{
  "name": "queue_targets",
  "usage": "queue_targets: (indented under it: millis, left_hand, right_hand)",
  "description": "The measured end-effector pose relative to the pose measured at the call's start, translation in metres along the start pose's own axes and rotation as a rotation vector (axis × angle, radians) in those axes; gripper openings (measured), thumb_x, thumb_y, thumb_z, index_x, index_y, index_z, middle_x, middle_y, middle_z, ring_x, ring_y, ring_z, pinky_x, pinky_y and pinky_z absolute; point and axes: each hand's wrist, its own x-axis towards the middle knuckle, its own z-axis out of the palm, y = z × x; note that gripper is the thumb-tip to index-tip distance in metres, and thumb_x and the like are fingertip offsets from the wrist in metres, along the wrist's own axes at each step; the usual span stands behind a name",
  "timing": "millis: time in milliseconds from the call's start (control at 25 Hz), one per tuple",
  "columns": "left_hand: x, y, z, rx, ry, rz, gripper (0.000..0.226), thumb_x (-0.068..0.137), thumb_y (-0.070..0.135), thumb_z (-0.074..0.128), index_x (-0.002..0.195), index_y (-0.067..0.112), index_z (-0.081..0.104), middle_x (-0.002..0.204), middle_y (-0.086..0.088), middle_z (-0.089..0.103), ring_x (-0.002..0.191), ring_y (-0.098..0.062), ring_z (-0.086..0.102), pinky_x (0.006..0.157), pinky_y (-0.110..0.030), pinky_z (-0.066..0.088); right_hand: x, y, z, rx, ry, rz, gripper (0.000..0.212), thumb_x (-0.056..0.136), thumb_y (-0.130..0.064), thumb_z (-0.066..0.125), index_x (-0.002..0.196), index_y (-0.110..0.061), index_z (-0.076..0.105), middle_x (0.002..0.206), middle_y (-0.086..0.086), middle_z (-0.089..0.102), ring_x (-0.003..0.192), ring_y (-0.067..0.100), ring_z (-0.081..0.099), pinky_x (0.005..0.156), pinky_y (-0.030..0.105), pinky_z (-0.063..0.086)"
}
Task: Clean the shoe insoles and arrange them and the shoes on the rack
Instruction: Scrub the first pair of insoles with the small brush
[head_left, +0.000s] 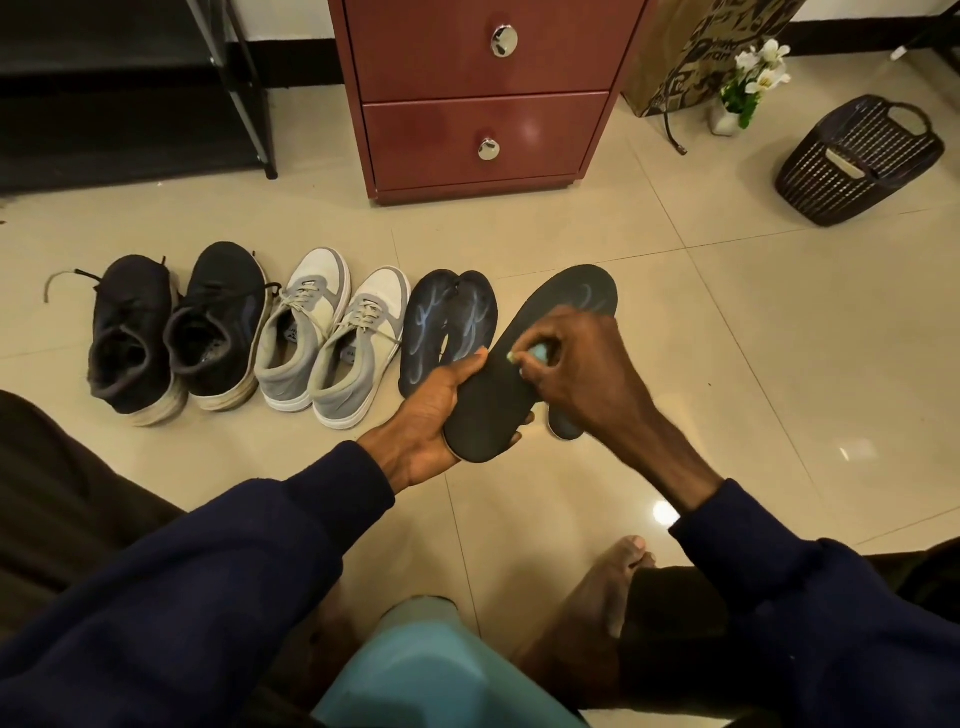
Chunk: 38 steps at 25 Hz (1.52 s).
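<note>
Grip: my left hand (431, 415) cups a flat matte-black insole (493, 400); my right hand (576, 364) pinches a pale-blue bit (540, 354).
Basket (831, 182): dark lattice plastic, can't tell what's inside.

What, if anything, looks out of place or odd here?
The leftmost black sneaker has an untied lace trailing left across the floor; the dark basket at right seems tipped. Nothing spilled or broken shows.

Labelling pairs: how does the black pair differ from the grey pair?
The black pair is dark with dingy soles; grey pair is grey-and-white with cleaner white soles. The black pair's lace trails across the floor; grey pair's laces lie on the shoes. Both stand on the floor, heels toward camera.
</note>
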Motion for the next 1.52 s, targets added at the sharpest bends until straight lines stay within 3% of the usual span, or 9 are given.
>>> queue_targets:
  millis: [120,240,360,560,760,1000,1160,1320,1520]
  left_hand:
    - [-0.003,0.001,0.004,0.02,0.0,0.004,0.042,0.105,0.043,0.05,0.125,0.011,0.068,0.115,-0.018,0.072,0.094,-0.031,0.069,0.079,-0.043,0.058]
    - [0.003,0.002,-0.008,-0.014,0.022,0.011,0.038,0.102,0.043,0.058,0.121,0.013,0.071,0.115,-0.015,0.072,0.094,-0.028,0.071,0.086,-0.046,0.056]
    - [0.004,0.003,-0.007,-0.023,0.013,0.001,0.032,0.101,0.042,0.059,0.102,0.012,0.073,0.098,-0.01,0.073,0.082,-0.024,0.072,0.074,-0.038,0.059]
    - [0.001,0.006,0.0,0.006,0.009,0.047,0.041,0.104,0.043,0.05,0.125,0.014,0.069,0.113,-0.015,0.073,0.09,-0.029,0.071,0.083,-0.044,0.055]
    - [0.006,0.004,-0.01,-0.045,0.005,0.041,0.044,0.103,0.043,0.057,0.133,0.013,0.066,0.124,-0.014,0.068,0.1,-0.028,0.069,0.094,-0.048,0.052]
    - [-0.001,0.009,-0.003,-0.021,-0.08,0.026,0.048,0.105,0.042,0.049,0.136,0.008,0.062,0.119,-0.019,0.069,0.099,-0.031,0.066,0.087,-0.045,0.055]
    - [-0.003,0.017,-0.005,-0.051,-0.156,0.0,0.047,0.104,0.038,0.042,0.132,0.006,0.063,0.118,-0.016,0.066,0.098,-0.03,0.065,0.104,-0.051,0.046]
    - [0.001,0.015,-0.004,-0.02,-0.152,0.041,0.065,0.105,0.064,0.037,0.147,0.018,0.055,0.141,-0.01,0.063,0.121,-0.026,0.065,0.102,-0.045,0.05]
    - [-0.002,0.012,0.0,-0.017,-0.196,0.007,0.068,0.105,0.064,0.03,0.147,0.016,0.054,0.139,-0.018,0.063,0.119,-0.037,0.065,0.107,-0.059,0.047]
  right_hand:
    - [0.001,0.01,0.001,-0.038,0.129,0.081,0.006,0.084,-0.015,0.077,0.089,-0.016,0.078,0.09,0.0,0.071,0.076,0.009,0.063,0.073,0.029,0.059]
    - [-0.018,-0.017,0.01,0.065,-0.136,-0.058,0.008,0.082,-0.013,0.079,0.09,-0.016,0.079,0.091,-0.003,0.069,0.077,0.007,0.062,0.068,0.016,0.055]
    - [-0.025,-0.032,0.005,0.04,-0.403,-0.135,0.009,0.081,-0.011,0.078,0.089,-0.016,0.08,0.088,-0.004,0.07,0.071,0.001,0.06,0.063,0.006,0.047]
    - [-0.007,-0.006,-0.005,-0.175,-0.016,-0.012,0.008,0.083,-0.012,0.078,0.091,-0.011,0.078,0.094,0.007,0.068,0.08,0.017,0.062,0.073,0.025,0.053]
    - [-0.021,-0.024,0.004,-0.017,-0.371,-0.158,0.007,0.083,-0.015,0.079,0.09,-0.016,0.08,0.091,-0.001,0.068,0.079,0.009,0.063,0.069,0.017,0.054]
    - [-0.005,0.005,-0.009,-0.11,-0.065,-0.031,0.006,0.082,-0.015,0.079,0.087,-0.018,0.078,0.089,-0.003,0.067,0.074,0.008,0.062,0.065,0.017,0.052]
    - [-0.014,-0.007,-0.003,-0.038,-0.283,-0.122,0.009,0.083,-0.015,0.079,0.092,-0.016,0.079,0.092,-0.005,0.065,0.076,0.005,0.059,0.064,0.005,0.043]
    - [-0.019,-0.014,-0.001,-0.035,-0.429,-0.227,0.008,0.084,-0.015,0.078,0.092,-0.017,0.079,0.092,-0.005,0.066,0.081,0.008,0.063,0.067,0.01,0.049]
    - [-0.005,0.005,0.0,-0.205,-0.043,-0.115,0.012,0.083,-0.01,0.077,0.094,-0.009,0.076,0.098,0.009,0.066,0.087,0.022,0.061,0.074,0.021,0.041]
